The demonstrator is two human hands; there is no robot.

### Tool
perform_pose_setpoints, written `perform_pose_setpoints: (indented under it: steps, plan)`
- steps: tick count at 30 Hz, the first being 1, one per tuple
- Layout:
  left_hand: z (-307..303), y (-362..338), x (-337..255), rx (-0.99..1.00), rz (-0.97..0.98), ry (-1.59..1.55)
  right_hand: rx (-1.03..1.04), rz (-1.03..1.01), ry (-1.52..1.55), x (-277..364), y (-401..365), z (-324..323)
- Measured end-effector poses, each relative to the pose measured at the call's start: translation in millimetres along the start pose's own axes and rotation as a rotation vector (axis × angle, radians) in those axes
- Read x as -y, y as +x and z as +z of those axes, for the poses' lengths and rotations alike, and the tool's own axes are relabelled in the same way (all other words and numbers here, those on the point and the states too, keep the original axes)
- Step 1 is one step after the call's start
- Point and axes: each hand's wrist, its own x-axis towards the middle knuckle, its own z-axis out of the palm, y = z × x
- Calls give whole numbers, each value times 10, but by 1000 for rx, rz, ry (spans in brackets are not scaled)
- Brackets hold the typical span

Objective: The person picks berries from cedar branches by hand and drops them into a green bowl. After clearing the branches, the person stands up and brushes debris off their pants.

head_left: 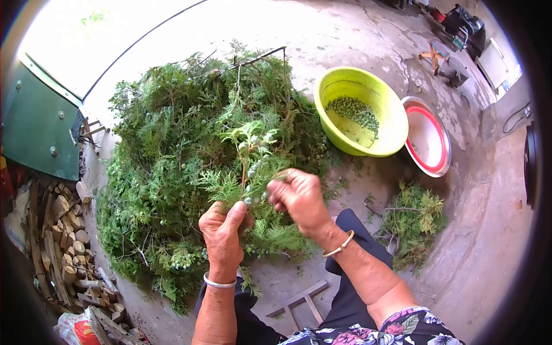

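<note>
My left hand (223, 233) grips the lower stem of an upright green sprig (244, 164) that bears pale round berries. Close to the right side of this sprig is my right hand (296, 198), its fingers curled together; whatever lies between them is too small to make out. Beneath and beyond both hands spreads a large pile of leafy evergreen branches (167, 138). A yellow-green basin (391, 123) stands to the right of the pile, with many small green berries (353, 112) on its bottom.
A red-rimmed white basin (428, 144) is at the right, above a small heap of cut branches (414, 221). Split firewood (72, 236) is stacked on the left below a green panel (40, 121). A wooden frame (302, 302) lies between my legs.
</note>
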Motion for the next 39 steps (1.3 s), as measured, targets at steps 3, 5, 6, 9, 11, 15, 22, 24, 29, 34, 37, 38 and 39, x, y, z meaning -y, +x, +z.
perform_pose_setpoints:
  steps: [3, 5, 6, 9, 11, 15, 22, 24, 29, 34, 37, 38, 39]
  plan:
    - [-110, 8, -3, -25, 26, -10, -244, 113, 447, 43, 149, -204]
    - [-134, 27, -35, -9, 39, -44, -294, 130, 496, 159, 140, -231]
    - [-105, 19, -111, -39, 3, -95, -260, 140, 511, 156, 120, -234]
    - [-174, 46, -122, -72, -67, -153, -158, 234, 342, 1, 107, -206]
    - [-235, 80, -72, -4, -72, -243, 39, 319, 185, -7, 57, -162]
    - [-248, 94, -24, 66, -144, -275, 315, 349, 320, -33, -28, -40]
    - [-199, 85, -12, 13, -219, -157, 231, 213, 292, 41, -1, -33]
    - [-179, 75, -11, -8, -215, -150, 239, 122, 249, 0, 15, -26]
    - [-122, 57, 4, -6, -152, -82, 284, 44, 260, 51, -10, -9]
    - [-78, 43, -16, -32, -125, -68, 283, 60, 263, 31, -2, -21]
    - [-134, 51, 44, -24, -76, 11, 188, 17, 104, 7, 3, -43]
    - [-152, 55, 62, -5, -39, 87, 188, 17, 104, -8, 12, -46]
    - [-115, 40, 48, -5, -39, 87, 132, -40, -75, -27, 24, -48]
